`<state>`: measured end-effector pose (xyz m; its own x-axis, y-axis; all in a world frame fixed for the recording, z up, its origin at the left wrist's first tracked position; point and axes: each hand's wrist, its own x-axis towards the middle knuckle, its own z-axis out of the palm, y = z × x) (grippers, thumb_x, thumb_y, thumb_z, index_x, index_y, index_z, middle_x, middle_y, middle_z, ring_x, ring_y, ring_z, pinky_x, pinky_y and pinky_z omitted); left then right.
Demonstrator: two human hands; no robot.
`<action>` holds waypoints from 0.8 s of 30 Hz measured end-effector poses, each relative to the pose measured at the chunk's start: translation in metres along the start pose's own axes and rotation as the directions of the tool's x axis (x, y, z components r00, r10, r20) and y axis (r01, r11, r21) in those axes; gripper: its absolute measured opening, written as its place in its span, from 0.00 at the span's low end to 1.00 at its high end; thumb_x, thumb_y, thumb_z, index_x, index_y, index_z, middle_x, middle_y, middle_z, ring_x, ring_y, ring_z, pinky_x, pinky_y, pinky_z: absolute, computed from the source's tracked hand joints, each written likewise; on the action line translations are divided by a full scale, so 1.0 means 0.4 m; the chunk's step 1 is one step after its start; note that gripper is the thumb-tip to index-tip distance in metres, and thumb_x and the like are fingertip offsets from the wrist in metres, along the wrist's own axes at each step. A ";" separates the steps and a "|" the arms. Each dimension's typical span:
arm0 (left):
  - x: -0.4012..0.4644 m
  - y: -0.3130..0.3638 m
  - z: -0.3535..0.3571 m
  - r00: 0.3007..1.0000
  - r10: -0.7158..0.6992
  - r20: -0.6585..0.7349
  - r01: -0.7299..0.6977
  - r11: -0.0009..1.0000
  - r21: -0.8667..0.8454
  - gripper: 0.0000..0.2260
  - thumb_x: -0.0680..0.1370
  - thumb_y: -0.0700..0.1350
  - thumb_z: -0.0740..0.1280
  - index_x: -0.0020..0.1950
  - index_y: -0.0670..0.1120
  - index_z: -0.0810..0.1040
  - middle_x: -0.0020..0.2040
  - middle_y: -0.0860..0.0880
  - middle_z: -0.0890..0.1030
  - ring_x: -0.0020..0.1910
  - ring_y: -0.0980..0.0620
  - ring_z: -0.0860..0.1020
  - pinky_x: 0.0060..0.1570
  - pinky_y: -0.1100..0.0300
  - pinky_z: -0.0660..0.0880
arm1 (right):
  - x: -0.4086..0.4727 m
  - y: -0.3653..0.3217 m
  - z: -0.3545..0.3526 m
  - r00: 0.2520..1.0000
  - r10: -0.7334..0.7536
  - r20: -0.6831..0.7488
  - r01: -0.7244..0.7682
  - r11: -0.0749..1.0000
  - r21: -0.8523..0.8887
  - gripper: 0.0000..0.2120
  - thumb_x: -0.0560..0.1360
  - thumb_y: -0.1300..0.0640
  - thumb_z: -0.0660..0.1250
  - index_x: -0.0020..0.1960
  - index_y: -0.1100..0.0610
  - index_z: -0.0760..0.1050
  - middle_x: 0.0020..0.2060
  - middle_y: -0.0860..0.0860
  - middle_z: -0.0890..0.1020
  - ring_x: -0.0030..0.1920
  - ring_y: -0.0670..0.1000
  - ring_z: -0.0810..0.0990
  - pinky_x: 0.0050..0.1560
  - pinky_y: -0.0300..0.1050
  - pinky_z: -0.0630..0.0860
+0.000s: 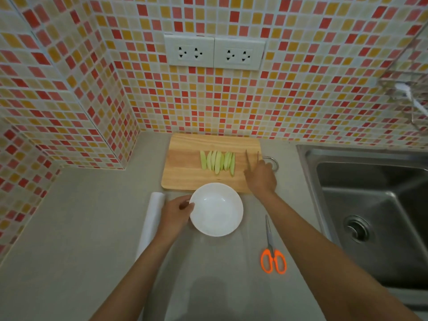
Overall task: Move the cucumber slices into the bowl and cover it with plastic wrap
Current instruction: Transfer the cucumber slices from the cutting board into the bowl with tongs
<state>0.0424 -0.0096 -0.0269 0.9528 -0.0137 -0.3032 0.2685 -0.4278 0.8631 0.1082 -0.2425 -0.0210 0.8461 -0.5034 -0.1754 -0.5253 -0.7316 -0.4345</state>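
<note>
Several pale green cucumber slices [217,162] lie side by side on a wooden cutting board [185,172] at the back of the counter. In front of the board stands an empty white bowl [217,212]. My left hand [177,213] grips the bowl's left rim, thumb on the edge. My right hand [261,178] rests over the board's right end, just right of the slices, holding a pair of thin chopsticks [247,159] that point away from me. A roll of plastic wrap [151,221] lies left of the bowl, partly hidden by my left forearm.
Orange-handled scissors [273,260] lie on the grey counter to the right of the bowl. A steel sink [370,205] fills the right side. The tiled wall with two sockets [214,52] rises right behind the board, and a tiled corner juts out at left.
</note>
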 end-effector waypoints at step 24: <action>-0.009 -0.016 0.009 0.999 -0.017 -0.038 0.013 0.995 -0.100 0.12 0.79 0.37 0.64 0.60 0.43 0.81 0.49 0.51 0.82 0.45 0.59 0.79 0.39 0.73 0.73 | -0.022 -0.043 0.012 0.994 -0.035 0.103 0.011 0.975 0.223 0.14 0.78 0.57 0.63 0.56 0.67 0.73 0.45 0.58 0.76 0.46 0.56 0.75 0.40 0.44 0.66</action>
<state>0.0368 -0.0098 -0.0328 0.9527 0.0277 -0.3027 0.2941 -0.3352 0.8951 0.1102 -0.2233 -0.0164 0.8688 -0.4276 -0.2498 -0.4824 -0.6163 -0.6225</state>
